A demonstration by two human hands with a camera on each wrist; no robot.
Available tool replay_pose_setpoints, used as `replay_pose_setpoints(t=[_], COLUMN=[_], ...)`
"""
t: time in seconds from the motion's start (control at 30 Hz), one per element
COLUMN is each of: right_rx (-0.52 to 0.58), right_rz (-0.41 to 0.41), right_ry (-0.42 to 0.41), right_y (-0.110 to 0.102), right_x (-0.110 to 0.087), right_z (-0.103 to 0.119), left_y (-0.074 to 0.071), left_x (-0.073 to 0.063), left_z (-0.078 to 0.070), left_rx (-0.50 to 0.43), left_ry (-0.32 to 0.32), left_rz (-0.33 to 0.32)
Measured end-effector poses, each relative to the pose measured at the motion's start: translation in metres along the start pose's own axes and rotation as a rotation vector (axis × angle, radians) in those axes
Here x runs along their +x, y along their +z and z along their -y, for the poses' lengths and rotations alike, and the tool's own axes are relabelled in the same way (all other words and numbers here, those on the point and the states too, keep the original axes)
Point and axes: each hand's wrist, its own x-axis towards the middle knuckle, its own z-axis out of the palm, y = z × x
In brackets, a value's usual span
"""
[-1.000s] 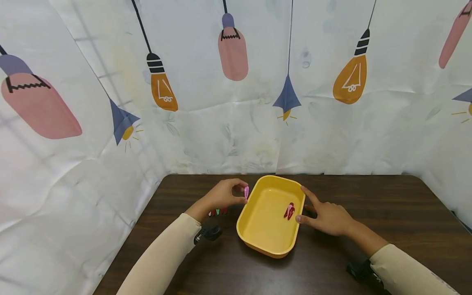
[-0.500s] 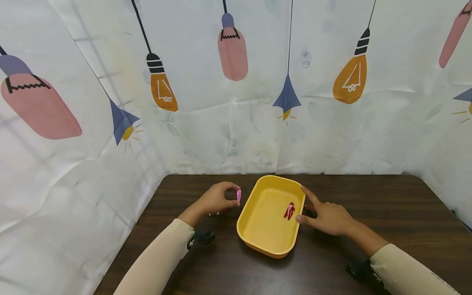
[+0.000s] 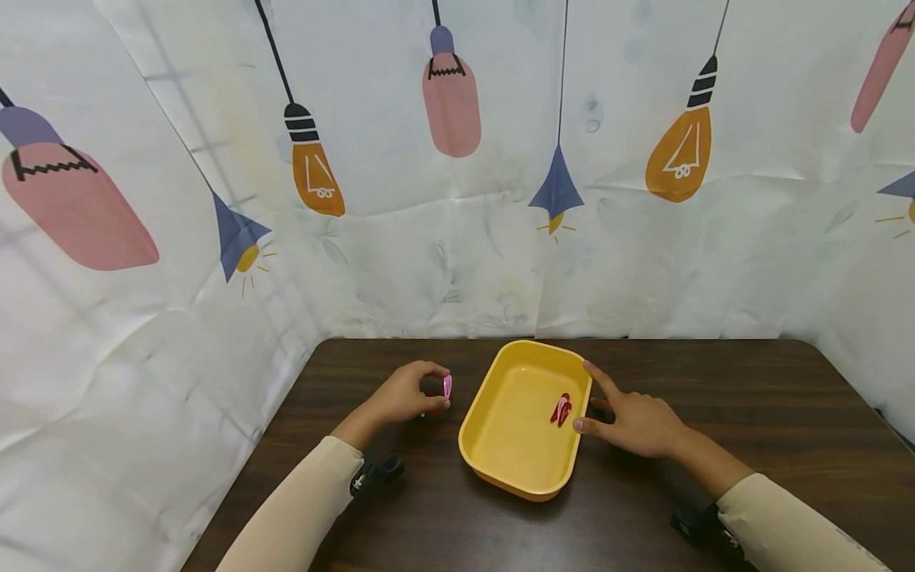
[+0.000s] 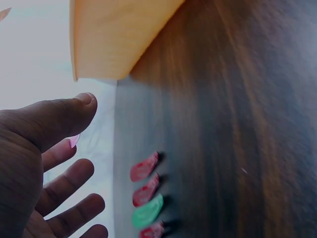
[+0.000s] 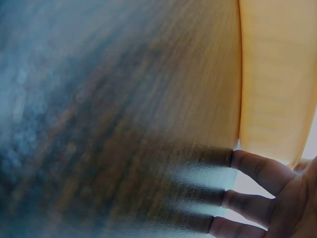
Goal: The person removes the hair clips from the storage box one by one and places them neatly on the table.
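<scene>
My left hand (image 3: 402, 395) pinches a pink snap hair clip (image 3: 447, 386) between thumb and fingertips, above the table to the left of a yellow plastic tray (image 3: 511, 457). In the left wrist view only a bit of that pink clip (image 4: 75, 140) shows behind the thumb. Several red and green hair clips, among them a green clip (image 4: 147, 211) and a red clip (image 4: 144, 167), lie in a row below this hand. With straight, spread fingers my right hand (image 3: 636, 421) touches the tray's right side, thumb and index at the rim. Red and pink clips (image 3: 561, 409) lie inside the tray.
The dark wooden table (image 3: 750, 413) extends to both sides of the tray. Behind it and at the left hangs a white cloth (image 3: 443, 262) printed with lamps and bulbs. Each wrist wears a small black camera (image 3: 379, 473).
My left hand has moved left and slightly nearer, away from the tray's left rim, with the pink clip still pinched. The right hand and the tray have stayed in place.
</scene>
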Motion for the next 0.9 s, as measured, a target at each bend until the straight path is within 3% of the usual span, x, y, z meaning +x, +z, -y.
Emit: replay_pose_setpoints(t=[0.17, 0.9], right_rx=[-0.003, -0.007], right_rz=[-0.001, 0.004], right_ry=[0.001, 0.007], right_y=[0.000, 0.000], right_x=[0.000, -0.001], right_z=[0.000, 0.000], left_y=[0.000, -0.007], left_x=[-0.006, -0.030], left_z=[0.009, 0.037], left_rx=[0.016, 0.036], left_ry=[-0.034, -0.049], left_rz=[-0.023, -0.094])
